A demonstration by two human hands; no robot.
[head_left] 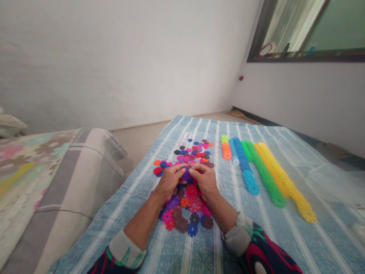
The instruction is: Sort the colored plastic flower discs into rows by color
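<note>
My left hand (172,179) and my right hand (204,179) meet over a heap of colourful flower-shaped plastic discs (195,204). Between them is a purple disc (186,175), pinched by the thumb and fingers of each hand. Whether it is one disc or a few pressed together, I cannot tell. Below and around the hands lie loose discs in red, orange, brown, pink, blue and black. More loose discs (196,153) are spread just beyond my fingers.
To the right lie overlapping rows of discs: an orange and lime row (226,148), a blue row (242,160), a green row (265,175) and a yellow row (288,182). Clear plastic (327,175) rests at the far right. Striped blue cloth (159,243) covers the surface.
</note>
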